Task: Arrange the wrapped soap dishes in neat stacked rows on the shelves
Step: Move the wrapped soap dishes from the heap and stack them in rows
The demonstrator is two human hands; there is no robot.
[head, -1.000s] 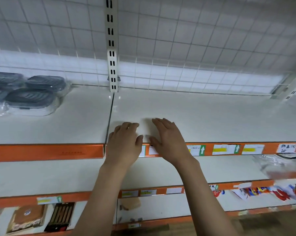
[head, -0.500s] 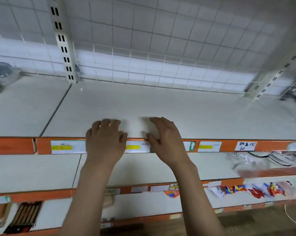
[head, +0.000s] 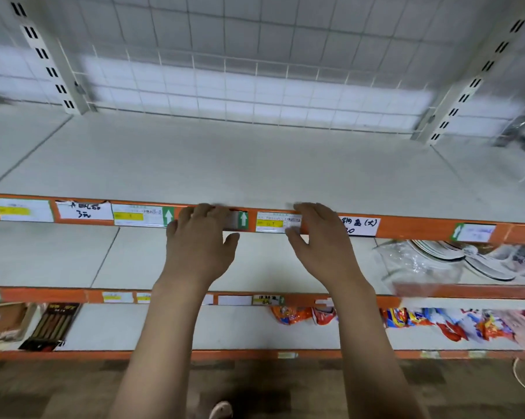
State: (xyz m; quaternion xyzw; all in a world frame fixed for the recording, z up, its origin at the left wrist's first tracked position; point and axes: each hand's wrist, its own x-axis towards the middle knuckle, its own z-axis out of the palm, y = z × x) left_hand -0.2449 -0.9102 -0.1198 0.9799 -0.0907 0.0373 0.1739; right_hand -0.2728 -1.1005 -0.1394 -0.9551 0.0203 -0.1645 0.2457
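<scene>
No wrapped soap dish shows in the head view now. My left hand [head: 199,246] and my right hand [head: 321,243] are raised side by side in front of the orange front edge [head: 83,214] of the upper white shelf [head: 255,164]. Both hands hold nothing, fingers relaxed and slightly bent, fingertips at the level of the price labels. The upper shelf surface behind them is bare.
Price labels [head: 140,215] line the orange edge. On the middle shelf at the right lie plastic-wrapped plates [head: 454,261]. The lower shelf holds colourful packets [head: 436,322] at the right and boxed goods [head: 50,325] at the left. Slotted uprights [head: 48,60] and a wire grid back the shelves.
The view has swung right, so the wrapped soap dishes at the far left have left the frame. Both hands have drawn back from the shelf surface to its front edge, still holding nothing.
</scene>
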